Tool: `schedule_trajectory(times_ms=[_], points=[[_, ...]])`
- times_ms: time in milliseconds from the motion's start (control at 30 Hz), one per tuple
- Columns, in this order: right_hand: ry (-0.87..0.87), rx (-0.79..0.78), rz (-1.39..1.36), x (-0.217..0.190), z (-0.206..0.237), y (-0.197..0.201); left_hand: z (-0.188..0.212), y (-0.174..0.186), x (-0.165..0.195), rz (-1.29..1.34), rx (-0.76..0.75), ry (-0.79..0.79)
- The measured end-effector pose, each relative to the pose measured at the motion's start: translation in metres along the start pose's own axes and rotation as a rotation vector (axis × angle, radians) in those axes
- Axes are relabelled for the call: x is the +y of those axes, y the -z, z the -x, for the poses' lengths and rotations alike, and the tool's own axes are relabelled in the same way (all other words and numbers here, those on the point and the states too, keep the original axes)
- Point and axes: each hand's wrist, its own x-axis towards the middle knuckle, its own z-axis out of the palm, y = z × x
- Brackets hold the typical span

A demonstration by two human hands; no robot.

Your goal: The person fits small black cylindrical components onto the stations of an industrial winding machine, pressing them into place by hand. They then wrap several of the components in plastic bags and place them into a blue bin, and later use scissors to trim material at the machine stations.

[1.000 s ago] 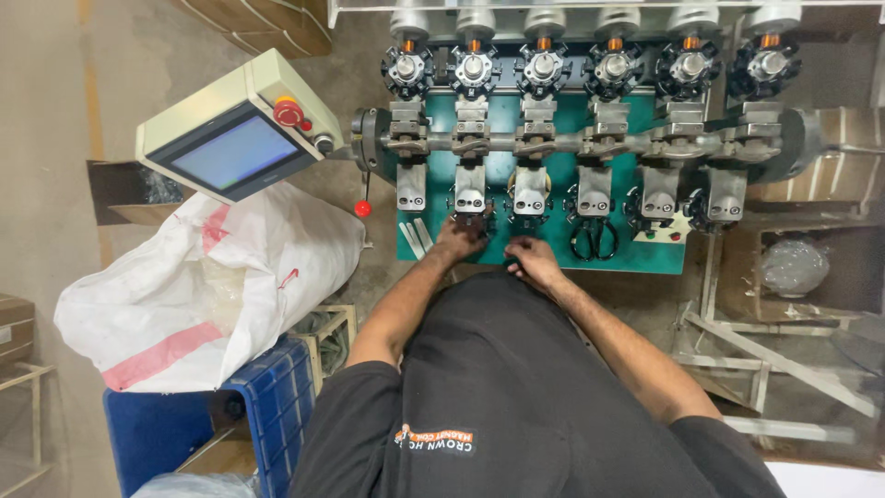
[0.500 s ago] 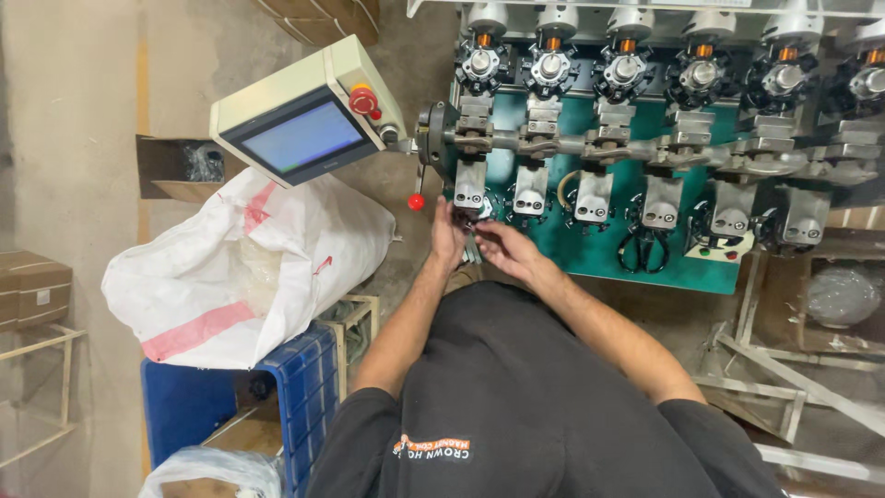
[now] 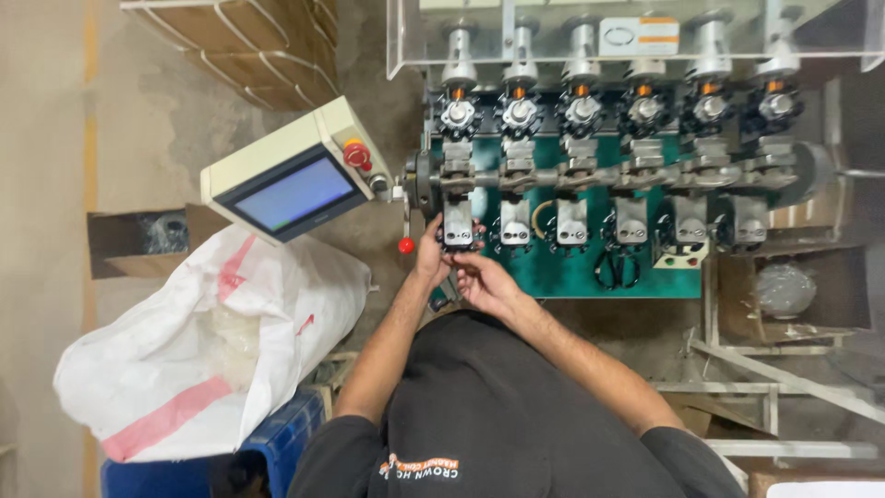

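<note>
Green machine bed [image 3: 572,277]: both hands at leftmost holder [image 3: 458,228]. Left hand [image 3: 430,254] grips its side, right hand [image 3: 481,281] pinches below it. Five holders rightward untouched.

**What the head view could not show**

The left hand [image 3: 431,254] and right hand [image 3: 481,281] crowded the leftmost winding station [image 3: 458,226], and whatever the fingertips pinched was too small to make out. The person's torso hid the machine's [image 3: 590,267] lower front. The white sack [image 3: 207,346] covered most of the blue crate [image 3: 277,452], which the bottom edge cut off. The cardboard stack [image 3: 249,46] ran off the top.
</note>
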Motion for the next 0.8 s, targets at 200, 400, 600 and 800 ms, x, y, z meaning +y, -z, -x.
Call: schedule_trajectory(times_ms=[200,400,600,800], points=[[-0.016,-0.045,0.239,-0.063,0.07,0.016,-0.007,0.028,-0.025,0.02,0.264,0.014],[0.781,0.284,0.512,-0.248,0.202,0.087,0.017,0.054,-0.009,0.036,0.532,-0.171],[1.552,1.304,1.663,-0.41,0.3,0.172,0.0,0.034,0.054,-0.456,0.841,-0.256],[0.725,1.276,1.637,-0.456,0.295,0.189,-0.006,0.01,0.062,-1.487,1.171,-0.221]])
